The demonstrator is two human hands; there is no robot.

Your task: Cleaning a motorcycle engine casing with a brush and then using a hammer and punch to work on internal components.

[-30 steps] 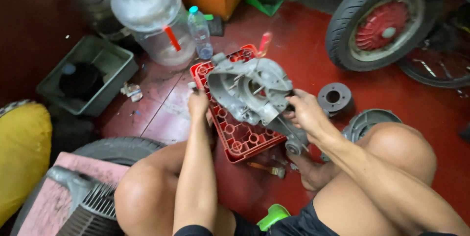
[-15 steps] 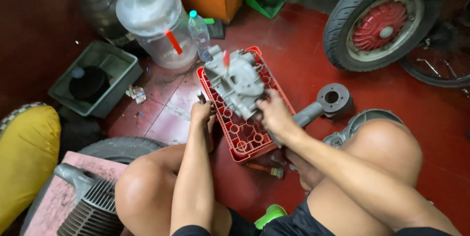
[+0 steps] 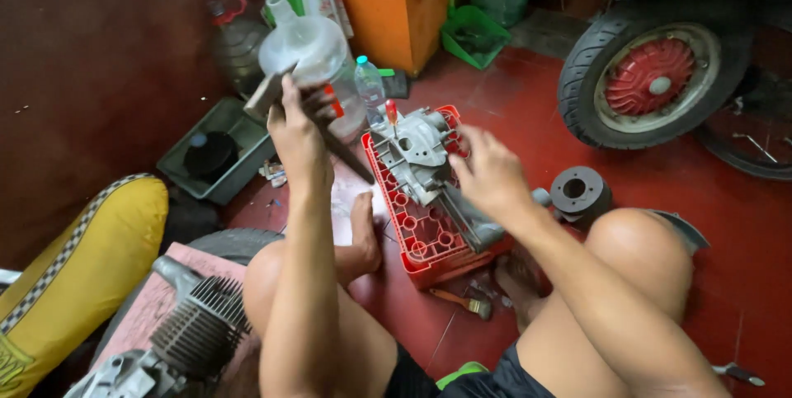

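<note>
Red floor; left hand raised, hammer.

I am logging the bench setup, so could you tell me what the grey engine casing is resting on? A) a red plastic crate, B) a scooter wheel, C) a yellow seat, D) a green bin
A: the grey engine casing lies on top of the red plastic crate on the floor.

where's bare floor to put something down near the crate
Bare red floor lies right of the crate, between the wheel and the right knee. It is crowded left of the crate: jug, bottle, grey tray. The left hand holds a hammer; the right hand hovers over the engine case.
</note>
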